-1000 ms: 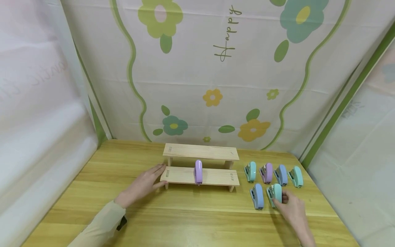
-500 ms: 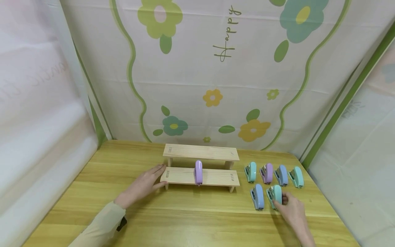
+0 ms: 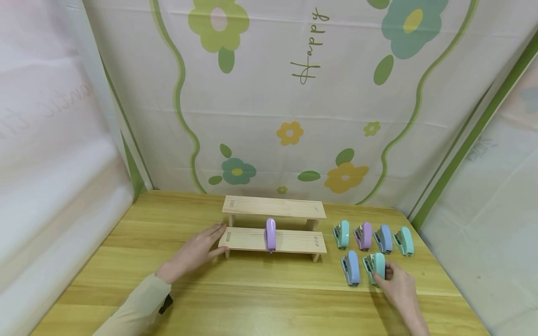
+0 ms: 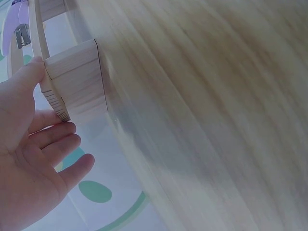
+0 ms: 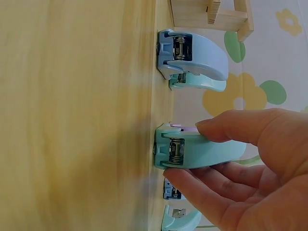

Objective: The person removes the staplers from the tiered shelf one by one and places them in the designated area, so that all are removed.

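Observation:
My right hand (image 3: 399,283) pinches a mint-green stapler (image 3: 379,266) between thumb and fingers. In the right wrist view that stapler (image 5: 207,150) stands at the table surface, its spring end low. My left hand (image 3: 194,252) holds the left end of the lower step of a two-step wooden rack (image 3: 248,239). Seen from the left wrist, the thumb lies on one edge of the board (image 4: 54,96) and the index finger on the opposite edge. A purple stapler (image 3: 271,234) stands on the lower step near its middle.
A blue stapler (image 3: 350,268) stands left of the held one. Behind are a mint stapler (image 3: 342,234), a purple stapler (image 3: 363,235), a blue stapler (image 3: 383,238) and another mint stapler (image 3: 404,241). The rack's upper step (image 3: 273,206) is near the fabric backdrop (image 3: 252,93).
The mint-green stapler in my right hand has shifted very slightly to the right at its top. My left hand has stayed in place on the rack.

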Demonstrator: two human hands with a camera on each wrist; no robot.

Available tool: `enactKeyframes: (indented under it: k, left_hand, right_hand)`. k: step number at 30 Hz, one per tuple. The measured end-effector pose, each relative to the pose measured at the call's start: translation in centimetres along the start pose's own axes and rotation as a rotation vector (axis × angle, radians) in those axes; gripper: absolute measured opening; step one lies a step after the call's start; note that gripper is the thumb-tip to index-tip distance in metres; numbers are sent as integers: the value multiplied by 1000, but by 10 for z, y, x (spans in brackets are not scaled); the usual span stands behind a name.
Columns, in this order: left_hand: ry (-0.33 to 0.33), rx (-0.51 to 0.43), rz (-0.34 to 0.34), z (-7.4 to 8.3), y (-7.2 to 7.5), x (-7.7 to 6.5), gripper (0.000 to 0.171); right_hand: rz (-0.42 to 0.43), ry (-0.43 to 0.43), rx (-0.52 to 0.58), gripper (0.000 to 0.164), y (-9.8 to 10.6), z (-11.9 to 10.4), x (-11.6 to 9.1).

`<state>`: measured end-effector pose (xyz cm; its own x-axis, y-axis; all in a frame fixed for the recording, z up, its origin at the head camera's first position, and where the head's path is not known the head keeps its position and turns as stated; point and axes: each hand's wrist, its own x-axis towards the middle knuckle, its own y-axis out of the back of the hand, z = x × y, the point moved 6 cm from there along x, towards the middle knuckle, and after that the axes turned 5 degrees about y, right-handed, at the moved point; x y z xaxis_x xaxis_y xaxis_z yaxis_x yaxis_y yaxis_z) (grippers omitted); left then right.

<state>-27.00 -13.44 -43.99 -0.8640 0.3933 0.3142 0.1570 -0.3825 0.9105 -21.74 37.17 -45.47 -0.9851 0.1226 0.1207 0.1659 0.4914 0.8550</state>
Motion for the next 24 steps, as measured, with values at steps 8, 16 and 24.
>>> enactKeyframes:
  k: [8, 16, 24]
  left_hand:
    - [0, -9, 1, 0, 1, 0, 67]
    - [10, -9, -16, -1, 1, -1, 67]
    - [13, -3, -25, -1, 1, -1, 67]
  right_hand:
    - [-14, -8, -1, 47, 0, 0, 0]
    - [-23, -29, 61, 51, 8, -6, -3]
    - [61, 17, 45, 49, 30, -18, -4]
